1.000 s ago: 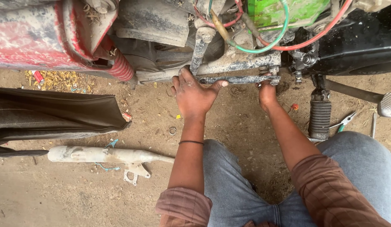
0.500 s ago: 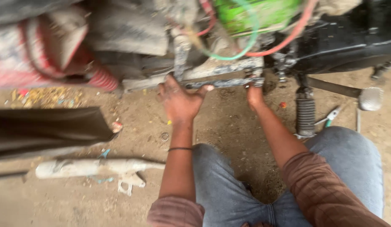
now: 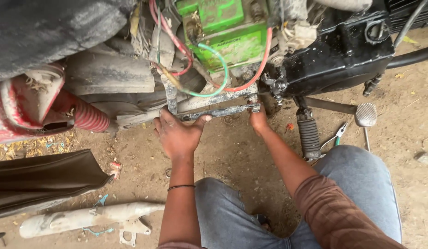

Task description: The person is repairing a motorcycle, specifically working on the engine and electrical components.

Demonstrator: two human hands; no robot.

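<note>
Metal bar, grey and grimy, runs level along the underside of a motorcycle frame, just below a green battery with red and green wires looping around it. The left hand grips the bar's left end, fingers wrapped over the top and thumb hooked beneath. The right hand holds the right end near the black engine casing, its fingers closed around the bar, though partly hidden. A red shock spring sits to the left. A ribbed footpeg hangs right of the right hand, with pliers lying on the dirt ground beside it. A pale exhaust pipe lies on the ground at lower left, near a dark seat.
</note>
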